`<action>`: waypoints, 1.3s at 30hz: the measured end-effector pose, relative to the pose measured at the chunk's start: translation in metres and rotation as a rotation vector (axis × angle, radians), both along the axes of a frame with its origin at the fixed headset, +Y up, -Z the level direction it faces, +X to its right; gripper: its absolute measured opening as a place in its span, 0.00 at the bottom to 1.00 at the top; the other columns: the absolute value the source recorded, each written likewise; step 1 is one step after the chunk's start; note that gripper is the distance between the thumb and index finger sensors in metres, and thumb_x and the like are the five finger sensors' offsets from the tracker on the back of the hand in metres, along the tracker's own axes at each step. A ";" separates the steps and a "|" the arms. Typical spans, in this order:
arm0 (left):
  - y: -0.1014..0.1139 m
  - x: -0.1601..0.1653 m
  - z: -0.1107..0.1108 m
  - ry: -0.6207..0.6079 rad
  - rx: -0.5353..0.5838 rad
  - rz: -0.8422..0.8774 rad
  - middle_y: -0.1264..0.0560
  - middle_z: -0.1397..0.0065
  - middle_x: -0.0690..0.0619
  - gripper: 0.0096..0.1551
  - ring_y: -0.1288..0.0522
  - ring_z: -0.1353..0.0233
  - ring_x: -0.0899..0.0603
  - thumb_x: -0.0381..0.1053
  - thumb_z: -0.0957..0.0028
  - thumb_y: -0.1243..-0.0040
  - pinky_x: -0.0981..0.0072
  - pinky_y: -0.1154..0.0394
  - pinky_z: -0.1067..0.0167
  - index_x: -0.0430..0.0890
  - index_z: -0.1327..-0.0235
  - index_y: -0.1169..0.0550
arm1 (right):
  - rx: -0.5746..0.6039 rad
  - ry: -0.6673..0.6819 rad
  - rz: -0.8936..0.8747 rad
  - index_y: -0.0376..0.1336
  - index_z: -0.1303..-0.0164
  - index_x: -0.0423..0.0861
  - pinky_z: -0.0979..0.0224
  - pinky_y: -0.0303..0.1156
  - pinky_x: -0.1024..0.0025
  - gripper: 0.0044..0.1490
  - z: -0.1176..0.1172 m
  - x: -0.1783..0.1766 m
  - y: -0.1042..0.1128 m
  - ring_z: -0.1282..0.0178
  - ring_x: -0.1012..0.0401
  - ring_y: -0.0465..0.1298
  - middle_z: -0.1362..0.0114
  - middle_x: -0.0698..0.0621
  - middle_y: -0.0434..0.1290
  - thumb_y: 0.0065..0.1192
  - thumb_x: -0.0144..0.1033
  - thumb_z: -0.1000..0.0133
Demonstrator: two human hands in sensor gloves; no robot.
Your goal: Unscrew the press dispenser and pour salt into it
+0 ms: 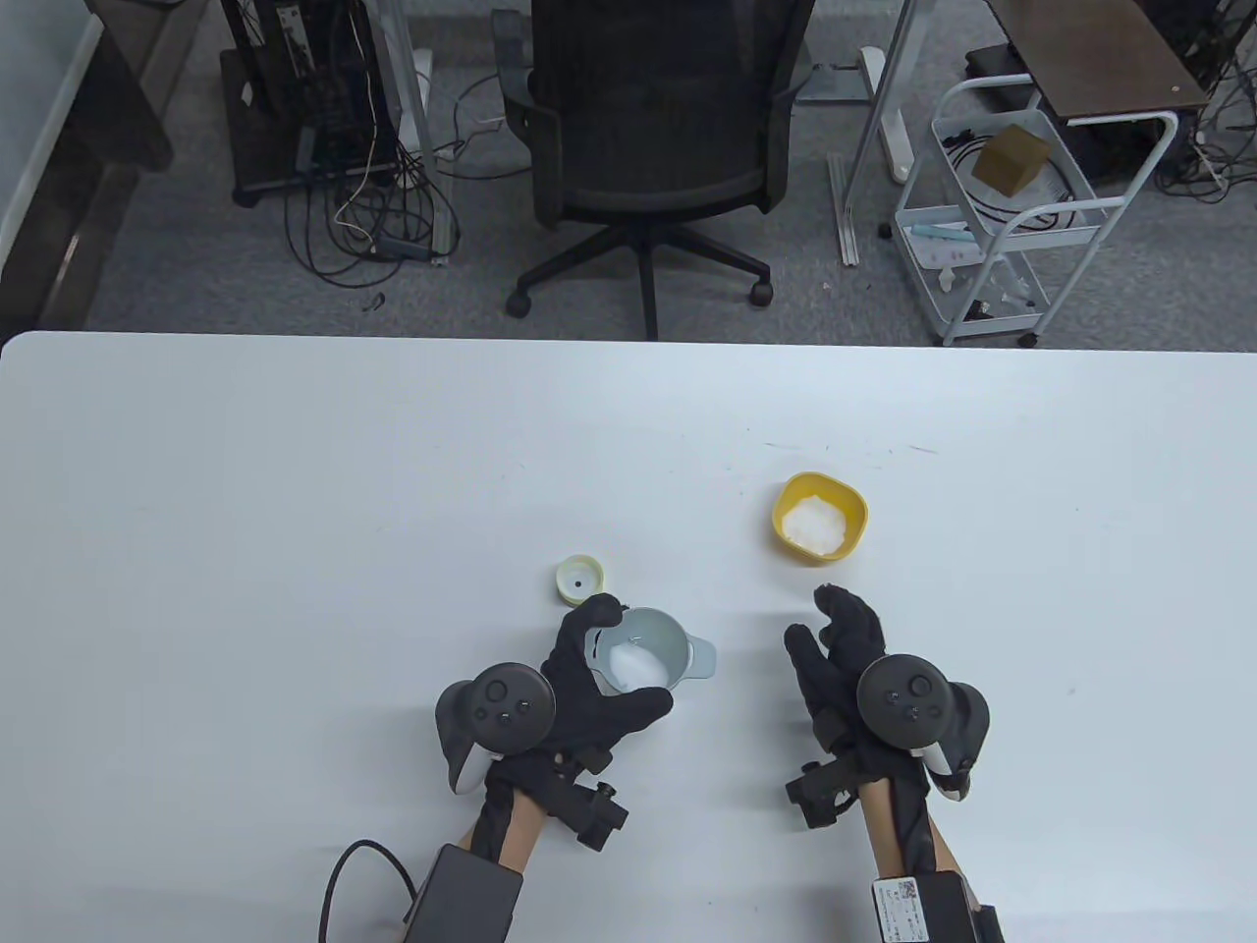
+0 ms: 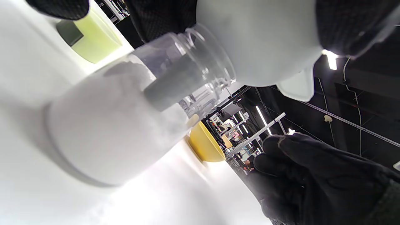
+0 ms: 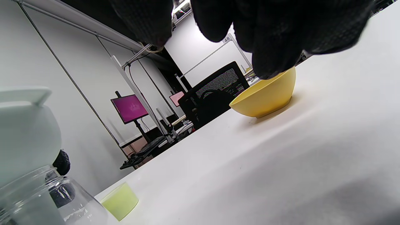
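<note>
1. Pouring looks underway or near done: the cap lies off on the tabletop, and a funnel holding salt sits in the neck of the bottle.
2. The left hand grips the funnel's rim from above; whether it also touches the bottle I cannot tell.
3. The right hand hovers empty, fingers loosely spread, just short of the yellow bowl, which holds more salt.
4. Next, I judge, either the bowl is lifted and tipped over the funnel, or the funnel comes off.
5. The bottle stands upright at the tabletop's near middle, long axis vertical, mouth up; the funnel's tab points toward the right hand.
</note>
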State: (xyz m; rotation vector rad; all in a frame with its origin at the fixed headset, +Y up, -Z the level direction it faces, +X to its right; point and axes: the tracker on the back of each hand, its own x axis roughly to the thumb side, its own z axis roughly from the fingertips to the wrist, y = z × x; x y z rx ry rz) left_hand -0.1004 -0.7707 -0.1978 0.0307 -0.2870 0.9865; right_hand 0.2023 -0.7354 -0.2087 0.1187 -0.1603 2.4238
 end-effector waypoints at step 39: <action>-0.004 0.000 0.001 0.010 -0.003 -0.017 0.34 0.15 0.41 0.72 0.28 0.21 0.35 0.80 0.57 0.36 0.14 0.35 0.38 0.47 0.14 0.56 | -0.014 0.006 0.006 0.50 0.18 0.20 0.35 0.64 0.26 0.41 0.000 0.000 -0.003 0.32 0.27 0.69 0.21 0.17 0.55 0.51 0.37 0.28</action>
